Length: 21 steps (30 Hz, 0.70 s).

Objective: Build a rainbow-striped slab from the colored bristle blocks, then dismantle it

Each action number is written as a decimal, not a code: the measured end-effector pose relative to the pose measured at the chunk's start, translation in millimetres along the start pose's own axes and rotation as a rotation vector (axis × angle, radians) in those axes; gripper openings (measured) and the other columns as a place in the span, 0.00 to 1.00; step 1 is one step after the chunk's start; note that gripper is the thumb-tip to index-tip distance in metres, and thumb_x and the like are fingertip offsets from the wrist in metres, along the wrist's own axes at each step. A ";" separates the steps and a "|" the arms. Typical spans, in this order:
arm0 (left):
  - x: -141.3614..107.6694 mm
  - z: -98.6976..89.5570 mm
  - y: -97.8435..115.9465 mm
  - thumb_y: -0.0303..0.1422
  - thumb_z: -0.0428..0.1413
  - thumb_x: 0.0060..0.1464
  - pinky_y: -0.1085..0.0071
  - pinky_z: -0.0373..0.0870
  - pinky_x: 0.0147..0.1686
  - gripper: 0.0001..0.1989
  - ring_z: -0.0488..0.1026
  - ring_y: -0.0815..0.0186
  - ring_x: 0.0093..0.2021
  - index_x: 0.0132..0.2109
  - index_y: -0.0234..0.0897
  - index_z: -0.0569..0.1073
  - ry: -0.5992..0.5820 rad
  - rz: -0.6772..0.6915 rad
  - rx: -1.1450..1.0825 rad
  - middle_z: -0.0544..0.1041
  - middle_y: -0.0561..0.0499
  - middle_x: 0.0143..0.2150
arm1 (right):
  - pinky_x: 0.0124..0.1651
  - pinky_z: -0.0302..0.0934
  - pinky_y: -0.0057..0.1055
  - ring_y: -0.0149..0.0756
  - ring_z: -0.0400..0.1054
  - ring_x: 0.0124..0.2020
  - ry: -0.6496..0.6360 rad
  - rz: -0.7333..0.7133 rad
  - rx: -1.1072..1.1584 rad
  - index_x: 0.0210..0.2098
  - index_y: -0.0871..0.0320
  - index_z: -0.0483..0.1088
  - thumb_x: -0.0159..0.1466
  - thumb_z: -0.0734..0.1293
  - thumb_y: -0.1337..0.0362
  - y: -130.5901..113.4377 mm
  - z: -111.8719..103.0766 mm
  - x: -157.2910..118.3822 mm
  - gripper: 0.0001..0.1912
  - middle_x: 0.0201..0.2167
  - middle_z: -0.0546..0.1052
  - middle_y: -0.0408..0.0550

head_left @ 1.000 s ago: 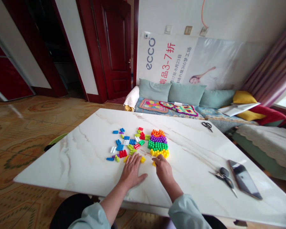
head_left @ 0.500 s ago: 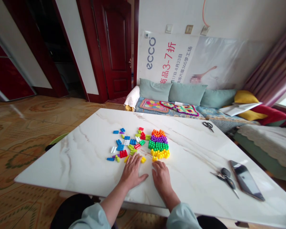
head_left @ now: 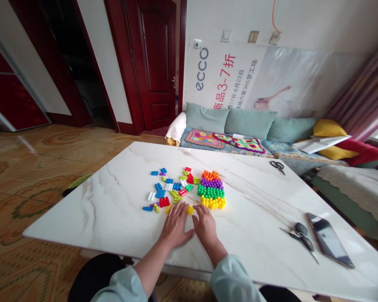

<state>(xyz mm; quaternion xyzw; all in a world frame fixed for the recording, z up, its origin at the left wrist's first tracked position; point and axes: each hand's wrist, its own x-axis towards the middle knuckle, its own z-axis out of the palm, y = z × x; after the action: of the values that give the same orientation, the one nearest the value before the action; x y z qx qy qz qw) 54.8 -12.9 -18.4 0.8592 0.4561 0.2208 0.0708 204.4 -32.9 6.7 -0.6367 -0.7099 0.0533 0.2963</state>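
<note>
- Four colour bands of plastic pegs stand upright and packed together on the marble-patterned table: orange pegs farthest off, then purple pegs, green pegs and yellow pegs nearest the person.
- Those four bands look done or close to it, judging by their tight rows.
- Much looks left: to the left of the bands, blue pieces, white pieces, red pieces and lime pieces lie scattered and mixed, mostly on their sides.
- A loose green piece also lies among them, apart from its band.
- Left hand rests palm down, fingers a little spread and thumb out, at the near edge of the scatter; anything under the palm is hidden.
- Right hand is loosely bent in front of the yellow band, close beside a loose yellow piece; whether its fingertips pinch anything, I cannot tell.
- Well apart, toward the right, lie scissors and a smartphone.
</note>
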 end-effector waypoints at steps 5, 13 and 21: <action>-1.1 4.3 -2.2 0.35 0.57 0.45 0.52 0.43 0.67 0.44 0.46 0.53 0.70 0.67 0.33 0.50 0.003 -0.016 -0.015 0.57 0.42 0.68 | 0.47 0.63 0.33 0.42 0.68 0.47 -0.113 0.066 -0.147 0.52 0.60 0.68 0.60 0.60 0.76 -21.2 12.6 23.7 0.21 0.44 0.75 0.55; -1.2 6.2 -4.6 0.39 0.57 0.46 0.52 0.43 0.67 0.43 0.44 0.53 0.70 0.67 0.34 0.51 -0.017 -0.016 0.007 0.56 0.43 0.69 | 0.33 0.59 0.28 0.36 0.71 0.33 -0.097 0.131 -0.136 0.35 0.58 0.72 0.55 0.61 0.78 -11.3 2.9 14.9 0.14 0.36 0.74 0.51; -0.8 4.3 -3.4 0.49 0.58 0.46 0.51 0.45 0.66 0.46 0.46 0.50 0.69 0.68 0.37 0.51 0.002 -0.008 -0.004 0.57 0.42 0.68 | 0.33 0.60 0.27 0.32 0.67 0.28 0.183 0.217 0.206 0.35 0.59 0.70 0.59 0.60 0.65 36.8 -6.1 -22.7 0.08 0.32 0.72 0.48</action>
<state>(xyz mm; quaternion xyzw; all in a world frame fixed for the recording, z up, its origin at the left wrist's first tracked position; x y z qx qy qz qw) 53.8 -11.3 -23.6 0.8569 0.4593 0.2226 0.0731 239.8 -49.2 -12.9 -0.6780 -0.5979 0.0991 0.4159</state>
